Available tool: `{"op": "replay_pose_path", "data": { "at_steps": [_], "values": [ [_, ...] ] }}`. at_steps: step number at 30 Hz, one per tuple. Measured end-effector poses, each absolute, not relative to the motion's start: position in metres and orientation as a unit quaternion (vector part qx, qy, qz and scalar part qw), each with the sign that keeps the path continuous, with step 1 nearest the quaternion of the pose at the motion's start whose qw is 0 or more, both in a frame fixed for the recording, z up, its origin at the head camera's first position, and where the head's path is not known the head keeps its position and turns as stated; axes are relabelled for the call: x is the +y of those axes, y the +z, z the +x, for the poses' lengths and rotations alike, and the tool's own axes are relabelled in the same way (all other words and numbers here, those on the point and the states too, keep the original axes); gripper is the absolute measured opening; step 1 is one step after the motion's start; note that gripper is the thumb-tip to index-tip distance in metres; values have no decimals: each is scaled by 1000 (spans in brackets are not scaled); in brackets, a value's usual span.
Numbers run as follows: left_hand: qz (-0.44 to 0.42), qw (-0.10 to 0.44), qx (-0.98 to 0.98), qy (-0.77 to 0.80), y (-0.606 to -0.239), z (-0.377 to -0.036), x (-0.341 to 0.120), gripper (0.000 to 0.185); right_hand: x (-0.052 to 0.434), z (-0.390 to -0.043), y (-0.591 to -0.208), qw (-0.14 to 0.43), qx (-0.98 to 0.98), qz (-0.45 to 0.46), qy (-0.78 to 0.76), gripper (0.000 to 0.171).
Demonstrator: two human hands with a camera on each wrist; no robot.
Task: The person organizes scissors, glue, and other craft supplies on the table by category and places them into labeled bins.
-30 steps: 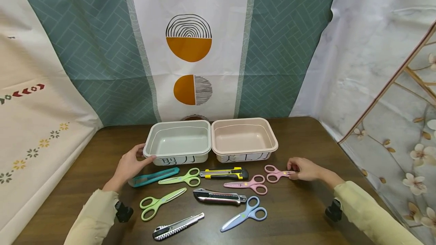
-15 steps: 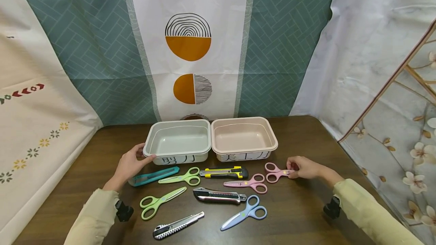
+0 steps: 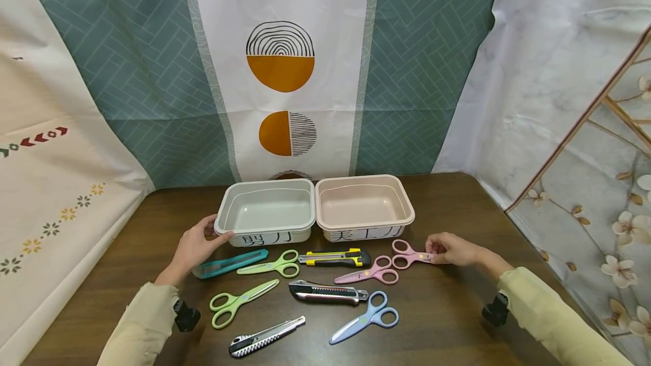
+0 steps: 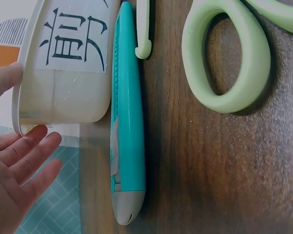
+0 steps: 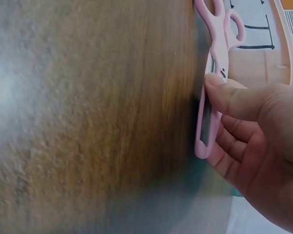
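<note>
My right hand [image 3: 450,249] pinches pink scissors [image 3: 406,255] by the blade end, thumb on one side and fingers on the other. The handle loops point left, close to the handles of a second pair of pink scissors [image 3: 367,271]. In the right wrist view, the thumb lies across the held scissors [image 5: 217,56] just below the pivot. My left hand [image 3: 195,248] holds the left front corner of a pale grey-green bin [image 3: 269,233], thumb on the rim and fingers at its side. A teal utility knife [image 4: 131,122] lies beside that bin.
A pink bin [image 3: 366,234] stands against the green one; both bear paper labels. On the brown table [image 3: 447,321] lie two green scissors [image 3: 277,266] [image 3: 239,301], blue scissors [image 3: 366,318], a yellow-black utility knife [image 3: 335,258], a black-and-silver one [image 3: 325,292] and a silver one [image 3: 267,336].
My right hand has shifted slightly left with the pink scissors. The second pink scissors have turned a little, their handles moving away from me. The left hand stays on the bin.
</note>
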State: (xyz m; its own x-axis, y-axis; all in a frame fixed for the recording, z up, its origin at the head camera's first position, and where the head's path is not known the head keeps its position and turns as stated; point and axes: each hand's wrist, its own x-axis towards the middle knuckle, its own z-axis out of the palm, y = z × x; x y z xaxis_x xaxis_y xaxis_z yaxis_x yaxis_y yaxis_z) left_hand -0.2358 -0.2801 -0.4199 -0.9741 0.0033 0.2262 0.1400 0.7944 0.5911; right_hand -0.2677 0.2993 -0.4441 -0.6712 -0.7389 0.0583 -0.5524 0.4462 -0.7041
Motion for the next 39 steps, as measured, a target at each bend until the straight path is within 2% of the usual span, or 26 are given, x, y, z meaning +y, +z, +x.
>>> {"op": "replay_pose_path", "data": {
  "at_steps": [11, 26, 39],
  "values": [
    [-40, 107, -941, -317, -420, -236, -280, 66, 293, -262, -437, 124, 842, -369, -375, 21],
    [-36, 108, -939, -324, -420, -236, -279, 65, 261, -256, -423, 98, 848, -382, -355, 13],
    [-39, 109, -937, -330, -421, -235, -279, 65, 229, -249, -413, 98, 853, -381, -342, 11]
  ]
}}
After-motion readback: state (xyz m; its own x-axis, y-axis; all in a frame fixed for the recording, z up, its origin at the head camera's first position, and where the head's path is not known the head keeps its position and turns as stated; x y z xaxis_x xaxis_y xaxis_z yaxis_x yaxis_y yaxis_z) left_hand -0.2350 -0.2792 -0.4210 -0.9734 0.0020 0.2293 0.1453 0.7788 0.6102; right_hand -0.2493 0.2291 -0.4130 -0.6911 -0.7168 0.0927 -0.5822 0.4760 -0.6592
